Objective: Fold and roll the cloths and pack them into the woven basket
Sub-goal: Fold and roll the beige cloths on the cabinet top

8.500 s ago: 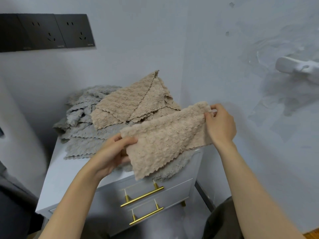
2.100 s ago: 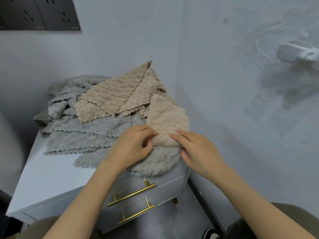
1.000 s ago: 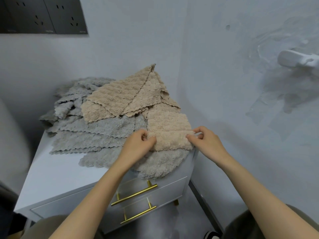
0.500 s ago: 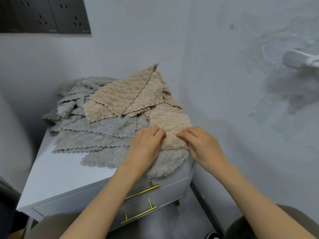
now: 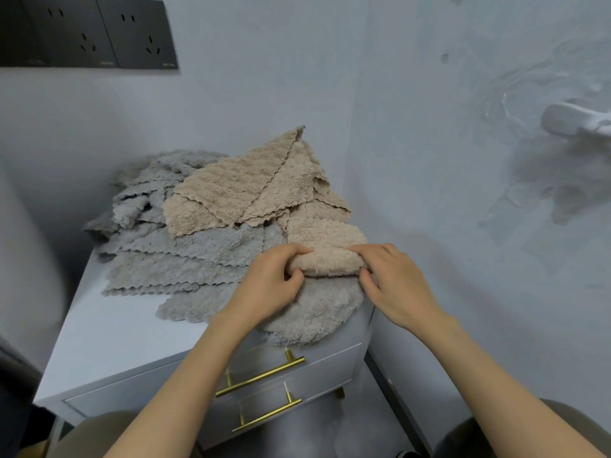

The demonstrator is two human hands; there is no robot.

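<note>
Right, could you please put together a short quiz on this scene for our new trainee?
1. True or false: the woven basket stands on the white cabinet beside the cloth pile.
2. The partly rolled cloth gripped by the left hand and the right hand is: A grey, B beige, C white.
3. How many gold drawer handles show on the cabinet front?
Key: 1 false, no basket is in view; 2 B; 3 two.
</note>
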